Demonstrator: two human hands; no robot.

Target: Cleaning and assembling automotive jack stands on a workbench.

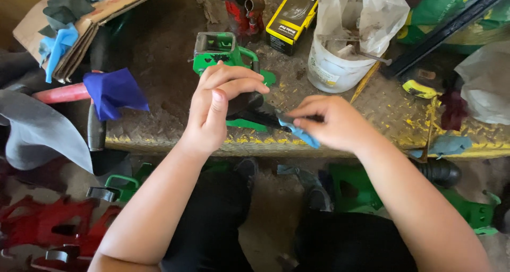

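Note:
My left hand (215, 107) grips a dark part (247, 106) of a green metal tool body (226, 52) that rests on the worn bench edge (159, 139). My right hand (332, 122) pinches a small light-blue rag (303, 135) against a dark, pointed piece (265, 117) that sticks out from the tool toward it. The two hands sit close together over the front edge of the bench. Part of the green body is hidden behind my left hand.
A white bucket (334, 65) lined with a plastic bag stands at the back right, a yellow-and-black box (292, 17) beside it. A dark-blue rag (112, 93), cardboard (79, 33) and a red handle (61, 93) lie left. Green parts (366, 190) and red parts (53, 229) lie on the floor.

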